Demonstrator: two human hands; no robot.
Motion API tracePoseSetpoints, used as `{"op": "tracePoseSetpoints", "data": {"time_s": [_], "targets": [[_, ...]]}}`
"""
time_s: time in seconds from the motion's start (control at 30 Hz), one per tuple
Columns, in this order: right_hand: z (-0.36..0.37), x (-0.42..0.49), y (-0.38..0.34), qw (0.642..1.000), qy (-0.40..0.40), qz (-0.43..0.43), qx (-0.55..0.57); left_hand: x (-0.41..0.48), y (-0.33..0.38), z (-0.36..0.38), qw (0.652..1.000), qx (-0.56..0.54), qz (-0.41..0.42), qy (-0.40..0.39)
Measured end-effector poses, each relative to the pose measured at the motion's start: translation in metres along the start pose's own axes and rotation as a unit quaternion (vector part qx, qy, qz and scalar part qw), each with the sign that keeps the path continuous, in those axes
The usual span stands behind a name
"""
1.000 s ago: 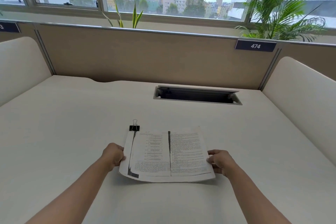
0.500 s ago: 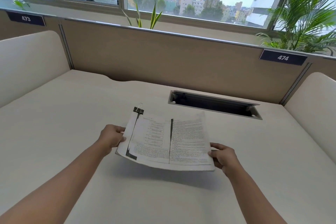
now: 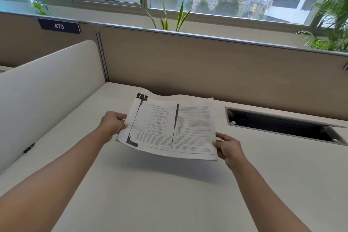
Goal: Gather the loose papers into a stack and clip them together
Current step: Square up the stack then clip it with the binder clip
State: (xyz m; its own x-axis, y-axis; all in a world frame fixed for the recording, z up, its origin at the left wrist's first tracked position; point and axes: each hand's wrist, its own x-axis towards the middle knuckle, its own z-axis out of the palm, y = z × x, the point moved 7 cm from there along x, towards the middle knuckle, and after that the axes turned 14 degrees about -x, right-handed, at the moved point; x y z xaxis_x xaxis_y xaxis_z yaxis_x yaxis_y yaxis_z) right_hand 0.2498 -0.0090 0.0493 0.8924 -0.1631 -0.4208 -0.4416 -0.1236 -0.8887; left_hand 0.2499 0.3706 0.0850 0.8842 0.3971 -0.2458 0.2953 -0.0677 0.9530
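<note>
Desk, papers lifted higher than before, left grip and right grip pinching opposite edges

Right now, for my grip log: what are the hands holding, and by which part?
The paper stack: left hand grips its left edge, right hand its near right corner.

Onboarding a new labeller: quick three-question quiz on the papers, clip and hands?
1. True or false: the paper stack lies flat on the desk.
2. The clip sits at the stack's: A) far left corner, B) near right corner, C) right edge.
3. Which hands grip the stack?
Key: 1 false, held above it. 2 A. 3 both, left hand and right hand.
</note>
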Motion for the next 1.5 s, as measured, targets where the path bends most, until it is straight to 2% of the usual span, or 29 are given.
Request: {"op": "tracePoseSetpoints", "data": {"time_s": [0.17, 0.4, 0.63, 0.83, 0.9, 0.97, 1.1, 1.17, 1.23, 1.5], "targets": [[0.098, 0.026, -0.025, 1.0, 0.004, 0.003, -0.006, 0.073, 0.001, -0.07, 1.0, 0.02, 0.004, 0.023], [0.2, 0.063, -0.041, 0.999, 0.029, 0.004, -0.026, 0.146, -0.003, -0.136, 0.993, 0.053, 0.021, 0.1], [0.261, 0.091, -0.035, 0.996, 0.051, 0.015, -0.066, 0.203, -0.022, -0.161, 0.989, 0.084, 0.022, 0.121], [0.277, 0.094, -0.042, 0.984, 0.092, -0.04, -0.15, 0.232, -0.036, -0.169, 0.983, 0.098, 0.035, 0.152], [0.282, 0.09, -0.046, 0.968, 0.104, -0.087, -0.211, 0.234, -0.038, -0.166, 0.978, 0.129, 0.058, 0.155], [0.288, 0.083, -0.05, 0.937, 0.111, -0.157, -0.291, 0.23, -0.037, -0.156, 0.968, 0.179, 0.103, 0.14], [0.316, 0.072, -0.052, 0.874, 0.047, -0.26, -0.407, 0.224, -0.048, -0.126, 0.936, 0.303, 0.168, 0.057], [0.326, 0.073, -0.048, 0.844, 0.007, -0.267, -0.465, 0.225, -0.061, -0.115, 0.916, 0.371, 0.154, 0.021], [0.332, 0.074, -0.042, 0.829, -0.024, -0.255, -0.498, 0.226, -0.07, -0.111, 0.904, 0.407, 0.129, 0.004], [0.345, 0.077, -0.04, 0.808, -0.054, -0.241, -0.534, 0.236, -0.074, -0.114, 0.888, 0.448, 0.101, -0.014]]}}
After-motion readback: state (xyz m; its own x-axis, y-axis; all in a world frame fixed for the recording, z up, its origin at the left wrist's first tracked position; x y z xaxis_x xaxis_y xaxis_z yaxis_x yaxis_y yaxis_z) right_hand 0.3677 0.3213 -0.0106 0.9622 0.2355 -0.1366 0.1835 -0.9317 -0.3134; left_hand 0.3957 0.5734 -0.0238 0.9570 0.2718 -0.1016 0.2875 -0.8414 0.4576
